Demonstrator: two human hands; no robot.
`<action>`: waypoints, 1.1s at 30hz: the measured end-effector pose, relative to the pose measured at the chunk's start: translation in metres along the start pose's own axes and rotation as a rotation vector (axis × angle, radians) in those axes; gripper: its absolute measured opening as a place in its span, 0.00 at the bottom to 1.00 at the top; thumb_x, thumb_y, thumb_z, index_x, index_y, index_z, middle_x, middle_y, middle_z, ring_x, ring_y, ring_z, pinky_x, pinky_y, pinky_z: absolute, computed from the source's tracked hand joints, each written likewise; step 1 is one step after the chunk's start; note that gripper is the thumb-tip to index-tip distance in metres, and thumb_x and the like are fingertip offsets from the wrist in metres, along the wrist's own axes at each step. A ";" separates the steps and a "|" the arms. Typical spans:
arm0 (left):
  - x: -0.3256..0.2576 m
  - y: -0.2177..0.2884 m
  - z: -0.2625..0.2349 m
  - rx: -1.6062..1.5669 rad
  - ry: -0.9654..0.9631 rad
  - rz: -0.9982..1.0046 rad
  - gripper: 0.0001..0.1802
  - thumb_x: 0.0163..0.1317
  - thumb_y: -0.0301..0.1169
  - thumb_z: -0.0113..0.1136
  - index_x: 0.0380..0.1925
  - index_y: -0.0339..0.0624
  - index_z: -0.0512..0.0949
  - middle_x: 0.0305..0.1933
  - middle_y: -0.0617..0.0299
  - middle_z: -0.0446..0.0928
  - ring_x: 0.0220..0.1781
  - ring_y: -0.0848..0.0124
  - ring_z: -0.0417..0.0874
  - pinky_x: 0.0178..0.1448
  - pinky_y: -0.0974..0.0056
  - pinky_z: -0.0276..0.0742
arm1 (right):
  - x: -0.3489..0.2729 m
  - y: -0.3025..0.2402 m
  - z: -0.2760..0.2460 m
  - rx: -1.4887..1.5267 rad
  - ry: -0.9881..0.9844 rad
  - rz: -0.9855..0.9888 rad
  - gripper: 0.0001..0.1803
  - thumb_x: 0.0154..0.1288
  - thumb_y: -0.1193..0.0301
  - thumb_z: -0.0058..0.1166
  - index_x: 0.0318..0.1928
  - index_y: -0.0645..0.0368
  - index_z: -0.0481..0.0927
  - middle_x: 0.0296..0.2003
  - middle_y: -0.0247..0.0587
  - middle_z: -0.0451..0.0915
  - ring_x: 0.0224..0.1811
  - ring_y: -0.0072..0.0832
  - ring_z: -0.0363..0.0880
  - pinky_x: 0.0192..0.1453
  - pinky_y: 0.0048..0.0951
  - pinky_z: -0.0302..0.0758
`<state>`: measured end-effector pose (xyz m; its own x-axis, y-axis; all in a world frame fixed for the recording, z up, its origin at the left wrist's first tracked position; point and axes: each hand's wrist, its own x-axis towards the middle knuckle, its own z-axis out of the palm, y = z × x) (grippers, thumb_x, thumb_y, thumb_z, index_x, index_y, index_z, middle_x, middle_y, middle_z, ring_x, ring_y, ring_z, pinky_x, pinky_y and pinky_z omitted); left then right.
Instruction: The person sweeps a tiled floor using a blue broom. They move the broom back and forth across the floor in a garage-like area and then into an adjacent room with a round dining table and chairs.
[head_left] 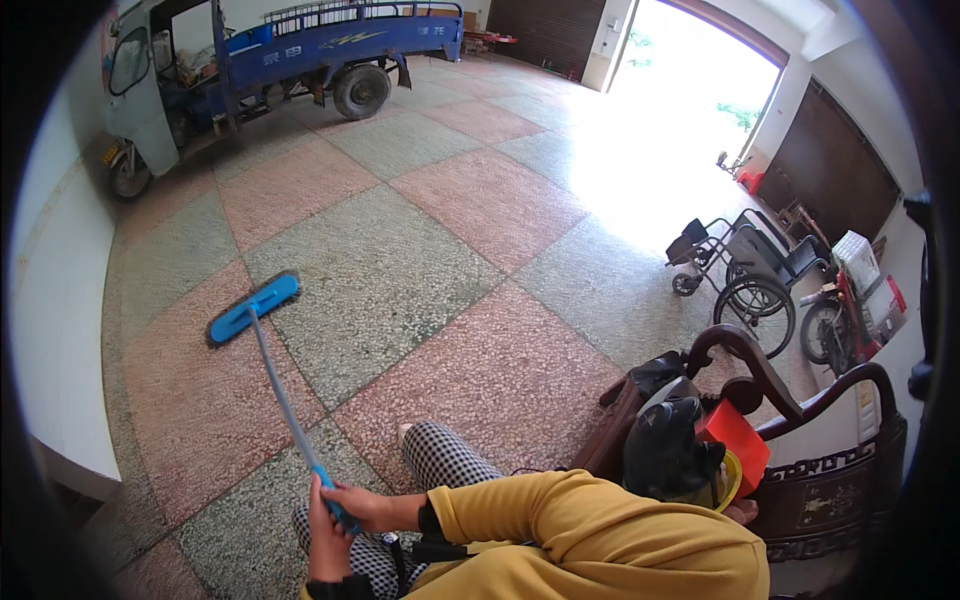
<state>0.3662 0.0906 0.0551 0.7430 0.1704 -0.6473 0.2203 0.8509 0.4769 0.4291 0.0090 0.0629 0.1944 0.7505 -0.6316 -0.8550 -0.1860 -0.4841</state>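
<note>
A flat mop with a blue head (255,308) and a dark fringe lies on the terrazzo floor ahead and to the left. Its thin grey pole (285,405) slopes down toward me and ends in a blue grip (342,516). My left hand (324,540) is closed round this grip. Close beside it, my right hand (363,507) also holds the handle, its arm in a yellow sleeve reaching across from the right. The fingers of both hands are partly hidden by each other and by the handle.
Far left stands a blue cargo tricycle (350,38). At right are a wheelchair (755,270), a red motorbike (845,315) and a carved wooden bench (830,495) bearing a black bag (665,445) and a red container (738,440). A white wall (60,350) bounds the left.
</note>
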 end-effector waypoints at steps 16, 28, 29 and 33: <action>-0.284 -0.012 -0.095 1.341 0.801 0.123 0.18 0.55 0.48 0.49 0.37 0.47 0.71 0.27 0.50 0.70 0.28 0.58 0.71 0.28 0.60 0.67 | 0.105 -0.012 0.032 -0.171 0.062 -0.063 0.15 0.60 0.65 0.44 0.41 0.64 0.72 0.30 0.48 0.77 0.25 0.33 0.77 0.30 0.29 0.77; -0.259 0.038 0.004 1.640 0.993 -0.042 0.24 0.50 0.48 0.56 0.41 0.43 0.73 0.30 0.44 0.75 0.33 0.48 0.75 0.34 0.54 0.69 | 0.205 0.004 0.076 0.449 -0.136 0.263 0.11 0.61 0.65 0.44 0.37 0.59 0.63 0.24 0.43 0.68 0.24 0.35 0.71 0.31 0.43 0.72; -0.255 0.054 0.010 1.638 0.973 -0.028 0.23 0.49 0.47 0.57 0.40 0.43 0.73 0.29 0.44 0.75 0.32 0.47 0.75 0.33 0.54 0.69 | 0.213 -0.001 0.081 0.522 -0.089 0.264 0.08 0.62 0.68 0.43 0.35 0.59 0.63 0.21 0.42 0.67 0.22 0.34 0.70 0.26 0.42 0.73; -0.231 0.090 0.024 1.691 0.944 -0.033 0.18 0.51 0.42 0.58 0.35 0.40 0.73 0.25 0.44 0.73 0.26 0.49 0.72 0.32 0.55 0.68 | 0.232 -0.023 0.082 0.497 -0.181 0.149 0.07 0.62 0.71 0.39 0.29 0.62 0.64 0.18 0.43 0.66 0.19 0.36 0.69 0.24 0.43 0.73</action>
<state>0.2296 0.1158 0.2620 0.3264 0.8298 -0.4527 0.9415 -0.3282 0.0772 0.4547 0.2396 -0.0228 0.0056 0.8440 -0.5363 -0.9996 -0.0093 -0.0250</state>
